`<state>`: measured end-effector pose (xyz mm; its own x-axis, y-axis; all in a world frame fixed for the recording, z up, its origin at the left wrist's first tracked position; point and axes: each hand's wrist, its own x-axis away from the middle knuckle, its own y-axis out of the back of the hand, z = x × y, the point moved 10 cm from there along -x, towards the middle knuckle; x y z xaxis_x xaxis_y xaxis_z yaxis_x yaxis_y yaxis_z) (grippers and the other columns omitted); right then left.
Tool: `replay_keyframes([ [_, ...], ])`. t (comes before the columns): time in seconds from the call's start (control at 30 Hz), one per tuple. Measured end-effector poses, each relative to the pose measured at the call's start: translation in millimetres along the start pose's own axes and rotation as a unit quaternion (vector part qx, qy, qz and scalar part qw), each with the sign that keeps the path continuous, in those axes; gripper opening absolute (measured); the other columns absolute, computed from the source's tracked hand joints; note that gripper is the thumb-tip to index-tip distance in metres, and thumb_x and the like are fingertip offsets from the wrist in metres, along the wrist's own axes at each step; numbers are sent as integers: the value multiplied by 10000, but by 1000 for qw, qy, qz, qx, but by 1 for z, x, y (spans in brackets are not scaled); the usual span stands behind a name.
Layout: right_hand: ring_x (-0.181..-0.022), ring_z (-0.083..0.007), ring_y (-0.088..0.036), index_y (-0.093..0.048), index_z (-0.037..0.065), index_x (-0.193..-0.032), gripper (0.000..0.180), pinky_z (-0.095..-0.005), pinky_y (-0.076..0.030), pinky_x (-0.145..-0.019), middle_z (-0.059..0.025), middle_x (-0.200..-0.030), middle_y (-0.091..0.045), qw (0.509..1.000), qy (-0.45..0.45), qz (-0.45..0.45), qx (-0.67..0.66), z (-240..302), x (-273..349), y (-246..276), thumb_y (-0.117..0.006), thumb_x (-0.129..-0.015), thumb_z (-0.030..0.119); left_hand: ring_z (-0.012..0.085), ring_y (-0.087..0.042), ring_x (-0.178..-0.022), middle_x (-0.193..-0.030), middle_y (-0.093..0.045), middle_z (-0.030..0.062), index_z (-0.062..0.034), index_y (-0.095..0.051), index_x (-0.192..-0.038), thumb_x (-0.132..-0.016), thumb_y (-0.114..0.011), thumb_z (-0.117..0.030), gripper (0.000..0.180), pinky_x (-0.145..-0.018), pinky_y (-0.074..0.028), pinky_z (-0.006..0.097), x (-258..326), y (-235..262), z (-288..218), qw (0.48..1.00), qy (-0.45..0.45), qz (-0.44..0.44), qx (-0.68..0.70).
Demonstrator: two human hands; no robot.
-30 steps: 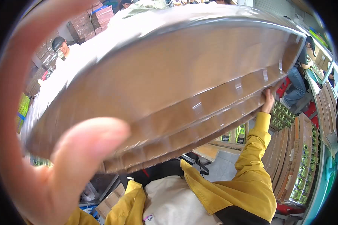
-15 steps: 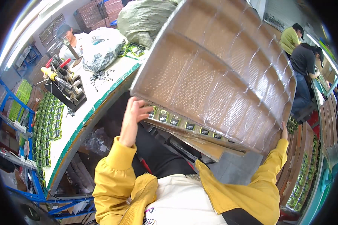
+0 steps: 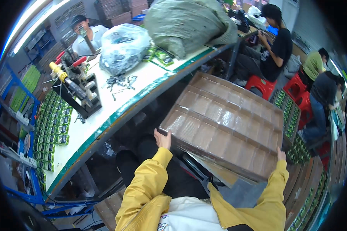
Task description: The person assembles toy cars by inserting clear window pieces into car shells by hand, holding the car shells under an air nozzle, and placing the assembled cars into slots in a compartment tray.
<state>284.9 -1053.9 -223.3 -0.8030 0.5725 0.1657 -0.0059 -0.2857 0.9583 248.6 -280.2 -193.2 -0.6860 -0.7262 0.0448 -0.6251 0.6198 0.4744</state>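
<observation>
A brown cardboard tray (image 3: 223, 123), split by dividers into rows of compartments and covered with clear, shiny plastic, lies nearly level in front of me. No pieces show in its compartments. My left hand (image 3: 163, 139) is closed on its near left corner, the thumb by the rim and some fingers hidden by the side. At the near right corner, my right hand (image 3: 281, 154) holds the other edge, its fingers partly out of sight. Beneath the tray, other cardboard (image 3: 223, 173) shows along the near side; whatever else lies under it is covered.
On the left, a white-topped workbench (image 3: 85, 133) carries a hand-lever press (image 3: 75, 84), rows of green-framed pieces (image 3: 52, 131), loose dark parts (image 3: 119, 81) and a clear bag (image 3: 123, 48). Red stools (image 3: 260, 85) and seated co-workers (image 3: 275, 42) are beyond the tray. Tray stacks (image 3: 306, 181) stand right.
The tray has come down from a steep tilt to nearly level, hiding the green-framed pieces below it. My left hand, its fingers spread before, now grips the corner.
</observation>
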Motion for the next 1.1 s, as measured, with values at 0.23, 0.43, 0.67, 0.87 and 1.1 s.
replay_keyframes([
  [0.23,-1104,-344,-394,-389,-6,-1194,658,-376,-277,-945,-218,-1188,-413,996,23,-79,23,11,27,16,-353,-799,519,381,-345,-1092,-1151,-359,270,56,-246,-1187,-646,-624,-253,729,-937,-281,385,-1,-4,15,997,10,22,78],
  [0.43,-1051,-295,-447,-368,25,-1215,440,-350,-336,-906,-155,-1198,-415,901,300,-250,-189,285,184,101,-478,-822,191,258,-446,-1060,-1196,-394,172,-7,-296,-1216,-726,-627,-314,666,-880,-372,337,49,38,30,919,18,297,260],
  [0.67,-1012,-238,-479,-514,19,-1043,313,-311,-373,-862,-124,-1100,-496,669,622,153,-378,558,487,34,-500,-731,18,251,-506,-958,-992,-540,132,2,-499,-1030,-642,-661,-109,436,-845,-384,325,26,395,-78,941,-283,-185,-19],
  [0.87,-969,-282,-508,-526,60,-1052,391,-331,-420,-808,-128,-1091,-503,355,806,301,-367,636,766,28,-633,-677,88,276,-474,-977,-1036,-508,164,12,-422,-1096,-827,-470,-221,359,-852,-351,331,-44,569,37,909,-132,-377,-118],
  [1.1,-962,-261,-469,-377,101,-1199,653,-331,-395,-763,-129,-1141,-440,452,850,74,-260,730,869,-33,-668,-629,230,209,-518,-800,-841,-552,135,11,-403,-1120,-882,-344,-327,418,-732,-391,295,-71,555,53,941,-124,-315,14],
])
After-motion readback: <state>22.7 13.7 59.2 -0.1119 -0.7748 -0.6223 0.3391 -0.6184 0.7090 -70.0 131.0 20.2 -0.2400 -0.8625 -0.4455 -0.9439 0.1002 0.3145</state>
